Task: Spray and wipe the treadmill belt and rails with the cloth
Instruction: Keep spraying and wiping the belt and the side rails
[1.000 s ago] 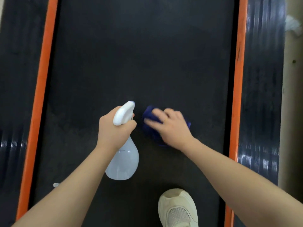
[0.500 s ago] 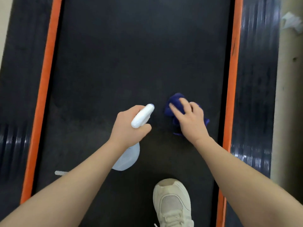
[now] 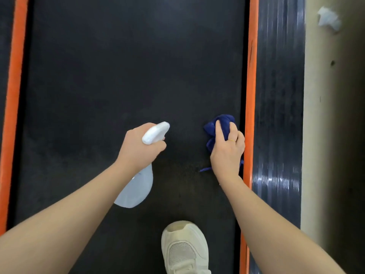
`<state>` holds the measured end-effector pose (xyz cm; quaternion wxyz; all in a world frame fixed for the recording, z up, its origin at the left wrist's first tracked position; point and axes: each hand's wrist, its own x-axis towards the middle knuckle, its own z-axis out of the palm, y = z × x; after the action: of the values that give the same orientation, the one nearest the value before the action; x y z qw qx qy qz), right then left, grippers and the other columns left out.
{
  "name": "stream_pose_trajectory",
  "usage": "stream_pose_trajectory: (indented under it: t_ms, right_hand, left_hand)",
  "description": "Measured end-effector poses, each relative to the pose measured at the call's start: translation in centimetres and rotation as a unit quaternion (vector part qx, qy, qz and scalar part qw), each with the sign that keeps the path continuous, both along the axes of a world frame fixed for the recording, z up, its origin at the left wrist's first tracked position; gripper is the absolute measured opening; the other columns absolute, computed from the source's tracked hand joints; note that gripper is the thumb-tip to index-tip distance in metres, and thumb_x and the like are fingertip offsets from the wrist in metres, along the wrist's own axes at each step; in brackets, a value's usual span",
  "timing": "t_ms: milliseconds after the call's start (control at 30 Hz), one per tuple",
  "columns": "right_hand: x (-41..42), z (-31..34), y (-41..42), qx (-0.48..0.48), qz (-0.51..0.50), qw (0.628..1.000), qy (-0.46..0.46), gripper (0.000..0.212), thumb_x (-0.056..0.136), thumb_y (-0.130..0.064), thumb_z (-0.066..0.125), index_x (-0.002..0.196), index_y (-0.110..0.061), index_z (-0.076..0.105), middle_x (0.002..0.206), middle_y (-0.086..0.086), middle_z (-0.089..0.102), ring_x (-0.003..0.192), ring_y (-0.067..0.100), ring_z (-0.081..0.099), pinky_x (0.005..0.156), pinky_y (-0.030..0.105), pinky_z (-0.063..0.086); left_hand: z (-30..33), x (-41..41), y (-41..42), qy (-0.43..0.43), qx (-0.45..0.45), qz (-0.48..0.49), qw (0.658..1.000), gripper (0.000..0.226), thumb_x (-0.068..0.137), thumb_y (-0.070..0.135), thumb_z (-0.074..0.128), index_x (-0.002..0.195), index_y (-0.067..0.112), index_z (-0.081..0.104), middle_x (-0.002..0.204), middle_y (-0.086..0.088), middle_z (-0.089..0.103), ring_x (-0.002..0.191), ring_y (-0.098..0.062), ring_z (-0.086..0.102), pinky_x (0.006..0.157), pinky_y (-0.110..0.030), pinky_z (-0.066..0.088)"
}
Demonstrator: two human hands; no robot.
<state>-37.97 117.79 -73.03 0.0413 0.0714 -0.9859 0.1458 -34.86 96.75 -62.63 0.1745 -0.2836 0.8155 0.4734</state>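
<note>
Right now the work sits somewhere in the middle of the belt (image 3: 118, 76), judging by how things lie. The right hand (image 3: 227, 153) has its fingers curled over a bunched blue cloth (image 3: 212, 128) and presses it down on the belt at the belt's right edge, just beside the orange strip (image 3: 250, 86) that borders it; a loose thread of the cloth trails out below the wrist. The left hand (image 3: 138, 149) grips the neck of a white spray bottle (image 3: 138, 186), fingers wrapped round it under the nozzle, with the nozzle pointing forward and slightly right over the belt and the body of the bottle hanging back toward the person. A cream shoe (image 3: 184, 248) stands on the near part of the belt. A faint duller patch shows on the belt around and ahead of the hands, which may be damp spray, though the dark surface makes that hard to tell. The far stretch of belt looks no different from the rest, so whether it has been wiped cannot be read. The ribbed right rail (image 3: 278, 95) shows no sign of the cloth on it, and the left orange strip (image 3: 13, 95) and its rail lie well apart from both hands; these appear left to do. A crumpled white scrap (image 3: 328, 17) lies on the floor past the right rail.
</note>
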Motion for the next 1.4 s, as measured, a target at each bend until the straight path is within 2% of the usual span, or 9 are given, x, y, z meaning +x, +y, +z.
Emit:
stream_pose_trajectory:
  t_ms: [200, 333, 500, 733, 900, 1067, 1167, 1267, 1400]
  right_hand:
    - [2.7, 0.7, -1.4, 0.028, 0.242, 0.97, -0.028, 0.065, 0.059, -0.003, 0.077, 0.121, -0.011, 0.061, 0.13, 0.019, 0.038, 0.103, 0.037, 0.038, 0.083, 0.049, 0.047]
    - [2.7, 1.1, -8.6, -0.017, 0.244, 0.966, -0.08, 0.057, 0.062, -0.008, 0.08, 0.116, -0.016, 0.065, 0.125, 0.018, 0.056, 0.104, 0.038, 0.05, 0.086, 0.048, 0.047]
    - [2.1, 1.1, -10.9, -0.035, 0.442, 0.895, -0.054, 0.053, 0.062, -0.011, 0.074, 0.114, -0.017, 0.067, 0.124, 0.016, 0.058, 0.097, 0.038, 0.054, 0.083, 0.043, 0.048]
    - [1.2, 1.0, -8.0, 0.006, 0.214, 0.976, -0.03, 0.048, 0.075, -0.014, 0.041, 0.117, -0.013, 0.065, 0.124, 0.022, 0.054, 0.098, 0.034, 0.038, 0.083, 0.042, 0.039]
    - [4.6, 2.3, -17.7, -0.001, 0.426, 0.901, -0.085, 0.052, 0.065, -0.011, 0.066, 0.116, -0.018, 0.066, 0.128, 0.019, 0.055, 0.102, 0.041, 0.052, 0.085, 0.044, 0.046]
    - [5.6, 3.6, -23.0, 0.124, 0.638, 0.745, -0.151, 0.052, 0.094, -0.02, 0.045, 0.143, -0.033, 0.034, 0.154, 0.008, 0.015, 0.132, 0.034, 0.022, 0.103, 0.041, 0.025]
    - [3.7, 2.9, -23.2, 0.07, 0.54, 0.834, -0.093, 0.048, 0.079, -0.016, 0.062, 0.125, -0.03, 0.06, 0.14, 0.013, 0.045, 0.112, 0.037, 0.048, 0.086, 0.039, 0.041]
    - [3.2, 3.1, -24.8, 0.072, 0.343, 0.919, -0.182, 0.054, 0.087, -0.01, 0.055, 0.137, -0.028, 0.045, 0.15, 0.013, 0.027, 0.127, 0.038, 0.031, 0.099, 0.043, 0.029]
    - [7.7, 4.3, -30.4, 0.046, 0.468, 0.877, -0.1, 0.049, 0.071, -0.017, 0.069, 0.119, -0.024, 0.064, 0.129, 0.018, 0.053, 0.099, 0.038, 0.054, 0.076, 0.035, 0.043]
  left_hand:
    - [0.9, 0.5, -1.7, -0.012, 0.029, 0.045, 0.998, 0.025, 0.067, 0.016, 0.059, 0.091, 0.018, 0.066, 0.089, 0.006, 0.066, 0.081, -0.009, 0.06, 0.063, -0.022, 0.042]
    - [1.5, 2.4, -2.6, -0.012, 0.026, 0.054, 0.998, 0.03, 0.065, 0.013, 0.059, 0.093, 0.018, 0.067, 0.083, 0.008, 0.066, 0.072, -0.002, 0.058, 0.061, -0.015, 0.042]
    - [2.0, 5.4, -5.0, -0.014, -0.009, 0.13, 0.991, 0.03, 0.071, 0.002, 0.062, 0.095, 0.019, 0.066, 0.081, 0.011, 0.064, 0.07, 0.0, 0.058, 0.061, -0.017, 0.041]
    - [2.0, 8.6, -9.3, -0.02, -0.062, 0.175, 0.982, 0.031, 0.073, -0.001, 0.062, 0.097, 0.017, 0.067, 0.089, 0.009, 0.066, 0.081, -0.007, 0.059, 0.064, -0.02, 0.042]
    - [1.8, 11.4, -10.9, -0.034, -0.049, 0.236, 0.97, 0.029, 0.061, 0.013, 0.06, 0.089, 0.018, 0.067, 0.083, 0.008, 0.066, 0.077, -0.007, 0.06, 0.062, -0.022, 0.042]
    - [1.8, 14.2, -12.7, -0.05, -0.052, 0.291, 0.954, 0.033, 0.068, 0.004, 0.063, 0.097, 0.018, 0.066, 0.084, 0.01, 0.065, 0.077, -0.004, 0.058, 0.064, -0.02, 0.043]
    - [1.6, 15.2, -15.0, -0.06, -0.069, 0.284, 0.954, 0.03, 0.074, -0.003, 0.062, 0.098, 0.014, 0.067, 0.088, 0.008, 0.065, 0.082, -0.008, 0.059, 0.067, -0.02, 0.044]
    - [1.6, 15.6, -17.2, -0.045, -0.083, 0.264, 0.96, 0.028, 0.074, 0.002, 0.064, 0.099, 0.016, 0.066, 0.089, 0.012, 0.063, 0.084, -0.005, 0.058, 0.069, -0.023, 0.045]
    - [2.3, 16.1, -20.1, -0.033, -0.09, 0.254, 0.963, 0.033, 0.075, 0.004, 0.064, 0.104, 0.018, 0.064, 0.087, 0.015, 0.061, 0.082, -0.001, 0.056, 0.066, -0.017, 0.041]
